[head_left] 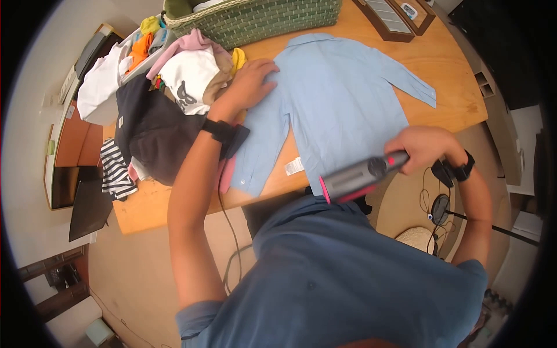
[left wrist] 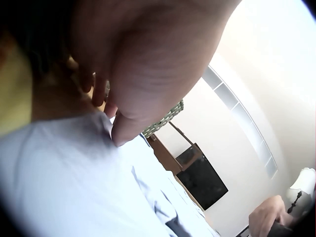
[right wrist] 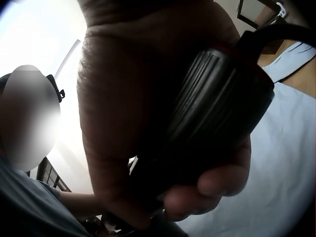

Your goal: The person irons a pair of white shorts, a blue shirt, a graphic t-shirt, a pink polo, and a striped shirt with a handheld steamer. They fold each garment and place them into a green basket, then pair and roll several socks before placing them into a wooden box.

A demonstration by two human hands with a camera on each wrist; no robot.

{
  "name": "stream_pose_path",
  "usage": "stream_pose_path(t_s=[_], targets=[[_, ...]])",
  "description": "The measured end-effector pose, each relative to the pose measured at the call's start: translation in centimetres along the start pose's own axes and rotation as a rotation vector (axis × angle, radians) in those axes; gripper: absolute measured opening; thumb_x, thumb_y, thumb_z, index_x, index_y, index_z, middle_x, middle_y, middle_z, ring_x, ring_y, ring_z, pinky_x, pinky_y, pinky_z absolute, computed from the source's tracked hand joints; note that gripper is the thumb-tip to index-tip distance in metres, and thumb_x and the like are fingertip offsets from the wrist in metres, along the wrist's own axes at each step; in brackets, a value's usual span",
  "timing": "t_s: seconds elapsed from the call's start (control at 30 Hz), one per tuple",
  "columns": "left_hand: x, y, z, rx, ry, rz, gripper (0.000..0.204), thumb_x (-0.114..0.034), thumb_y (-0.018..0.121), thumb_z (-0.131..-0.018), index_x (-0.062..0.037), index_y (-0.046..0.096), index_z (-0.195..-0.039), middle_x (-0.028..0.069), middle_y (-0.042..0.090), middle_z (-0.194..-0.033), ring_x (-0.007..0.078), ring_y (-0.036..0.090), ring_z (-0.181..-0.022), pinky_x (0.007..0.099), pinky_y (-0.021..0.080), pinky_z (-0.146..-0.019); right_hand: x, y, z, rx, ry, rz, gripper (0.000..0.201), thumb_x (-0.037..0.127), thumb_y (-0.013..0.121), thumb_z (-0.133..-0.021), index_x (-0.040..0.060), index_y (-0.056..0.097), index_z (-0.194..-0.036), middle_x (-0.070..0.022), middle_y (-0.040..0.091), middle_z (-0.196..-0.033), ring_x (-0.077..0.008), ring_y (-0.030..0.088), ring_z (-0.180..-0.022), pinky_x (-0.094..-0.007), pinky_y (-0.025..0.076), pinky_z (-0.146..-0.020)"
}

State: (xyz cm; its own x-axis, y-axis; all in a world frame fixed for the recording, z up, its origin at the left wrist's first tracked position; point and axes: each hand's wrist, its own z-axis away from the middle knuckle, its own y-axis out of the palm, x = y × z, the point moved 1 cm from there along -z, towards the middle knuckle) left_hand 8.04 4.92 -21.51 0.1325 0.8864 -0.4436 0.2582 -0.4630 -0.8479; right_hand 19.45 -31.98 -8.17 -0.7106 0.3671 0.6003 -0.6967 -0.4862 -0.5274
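A light blue long-sleeved shirt [head_left: 342, 93] lies spread on the wooden table, collar toward the basket and hem at the front edge. My left hand [head_left: 249, 84] rests on the shirt near the top of its left-lying sleeve [head_left: 258, 142], fingers fairly straight. In the left wrist view the thumb [left wrist: 126, 131] touches the cloth. My right hand [head_left: 426, 148] grips a grey handheld garment steamer [head_left: 362, 177] with pink trim by its handle. The steamer's head points left, overlapping the shirt's lower hem. Its ribbed black handle end [right wrist: 222, 94] and cord show in the right wrist view.
Piled clothes, including a dark garment [head_left: 159, 133] and a white printed shirt [head_left: 188, 78], lie left of the shirt. Behind stands a green woven basket [head_left: 261, 23]; a brown case [head_left: 394, 20] sits at the back right. A cable [head_left: 229, 223] hangs off the front edge.
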Motion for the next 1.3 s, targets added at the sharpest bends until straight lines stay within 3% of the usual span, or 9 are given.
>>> stream_pose_path(t_s=[0.17,0.27,0.37,0.5,0.73,0.87,0.97,1.03,1.3], targets=[[1.5,-1.4,-1.5,0.194,-0.059,0.177,0.031,-0.017,0.057,-0.092,-0.006,0.062,-0.121,0.0131,0.062,-0.125,0.0286,0.056,-0.117,0.0362,0.043,-0.102,2.4,0.8,-0.4,-0.04,0.08,-0.151,0.029,0.015,0.071,-0.074,0.0024,0.062,-0.098,-0.0099,0.057,-0.067,-0.022,0.058,-0.063,-0.0365,0.045,-0.06],[1.3,-3.0,-2.5,0.33,-0.2,0.284,0.03,-0.013,0.048,-0.1,-0.0046,0.06,-0.126,0.0087,0.065,-0.115,0.0172,0.059,-0.106,0.029,0.044,-0.096,1.4,1.7,-4.5,-0.478,-0.235,-0.135,0.032,0.016,0.072,-0.081,0.0031,0.059,-0.107,-0.0031,0.053,-0.063,-0.0128,0.054,-0.056,-0.0309,0.043,-0.052],[0.0,-4.7,-2.3,0.379,-0.214,0.441,0.03,-0.013,0.049,-0.099,-0.0048,0.06,-0.126,0.0073,0.066,-0.113,0.0175,0.059,-0.105,0.0294,0.045,-0.096,4.1,0.3,-7.6,-0.438,0.074,-0.519,0.034,0.016,0.069,-0.087,0.0033,0.054,-0.114,-0.0005,0.051,-0.066,-0.0088,0.051,-0.055,-0.0267,0.042,-0.05],[1.5,-3.5,-1.7,0.334,-0.361,0.566,0.03,-0.012,0.047,-0.1,-0.0037,0.059,-0.126,0.0068,0.065,-0.116,0.0173,0.059,-0.106,0.0289,0.044,-0.096,4.2,0.4,-10.1,-0.319,0.078,-0.533,0.032,0.015,0.066,-0.09,0.0037,0.053,-0.116,0.0002,0.053,-0.07,-0.0068,0.05,-0.054,-0.0246,0.041,-0.049],[2.0,-2.7,-2.1,0.307,-0.215,0.391,0.034,-0.013,0.046,-0.101,-0.0013,0.057,-0.13,0.0083,0.062,-0.125,0.0181,0.055,-0.116,0.0275,0.039,-0.104,2.8,3.2,-6.0,0.017,-0.11,-0.414,0.035,0.018,0.07,-0.087,0.002,0.056,-0.115,-0.0025,0.056,-0.078,-0.0125,0.054,-0.067,-0.0296,0.045,-0.056],[1.6,-2.7,-2.0,0.318,-0.269,0.406,0.034,-0.015,0.048,-0.1,-0.0015,0.057,-0.13,0.0087,0.062,-0.125,0.0182,0.055,-0.117,0.0281,0.04,-0.104,-2.3,4.0,-0.8,-0.341,-0.209,-0.321,0.044,0.015,0.072,-0.085,0.0016,0.055,-0.124,-0.0006,0.057,-0.079,-0.012,0.054,-0.067,-0.0289,0.045,-0.056],[0.8,-3.3,-2.7,0.311,-0.291,0.371,0.035,-0.019,0.05,-0.098,-0.0024,0.058,-0.128,0.0115,0.063,-0.124,0.0215,0.057,-0.115,0.0307,0.041,-0.102,-6.0,3.5,5.2,-0.626,0.273,-0.706,0.047,0.013,0.068,-0.086,0.0019,0.052,-0.128,-0.0003,0.057,-0.08,-0.0069,0.051,-0.06,-0.0233,0.041,-0.05],[1.2,-3.0,-3.3,0.285,-0.261,0.341,0.037,-0.024,0.053,-0.094,-0.0045,0.06,-0.125,0.0163,0.065,-0.121,0.028,0.061,-0.113,0.0348,0.045,-0.099,-7.8,2.9,7.4,-0.932,0.242,-0.632,0.043,0.014,0.062,-0.089,0.0025,0.051,-0.128,-0.0006,0.056,-0.079,-0.0029,0.048,-0.055,-0.0194,0.037,-0.047],[0.2,0.1,-9.5,0.051,-0.162,0.098,0.045,-0.028,0.065,-0.09,0.0026,0.062,-0.123,0.0218,0.062,-0.125,0.0329,0.057,-0.12,0.0387,0.045,-0.101,-24.9,0.0,10.1,-1.358,0.642,0.223,0.042,0.013,0.059,-0.088,-0.0036,0.048,-0.125,-0.0239,0.06,-0.101,-0.038,0.061,-0.092,-0.0431,0.05,-0.082]])
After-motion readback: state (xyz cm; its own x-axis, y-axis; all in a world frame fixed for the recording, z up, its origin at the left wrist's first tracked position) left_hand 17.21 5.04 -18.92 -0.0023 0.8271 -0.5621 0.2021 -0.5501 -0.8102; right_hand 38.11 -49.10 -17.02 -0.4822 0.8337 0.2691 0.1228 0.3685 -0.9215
